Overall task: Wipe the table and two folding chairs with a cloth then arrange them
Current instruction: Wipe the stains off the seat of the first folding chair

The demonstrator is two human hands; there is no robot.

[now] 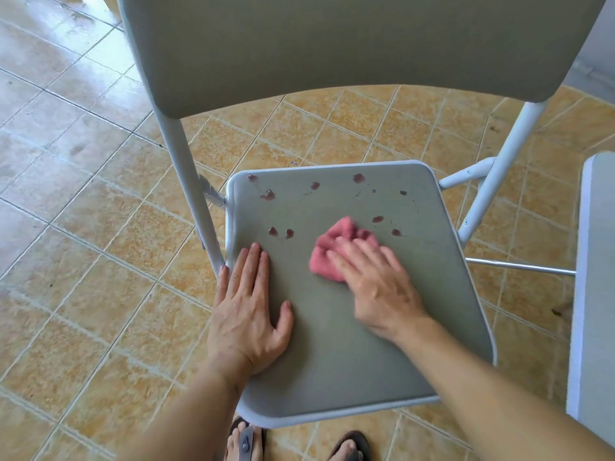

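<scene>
Right hand presses pink cloth flat-fingered on stained seat; left hand rests spread at its left edge.

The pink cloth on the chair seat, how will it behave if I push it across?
The pink cloth looks bunched and soft, so it probably crumples rather than slides flat. Pressed under the right hand, it should drag across the smooth seat easily.

Tan tile floor, daylit.
</scene>
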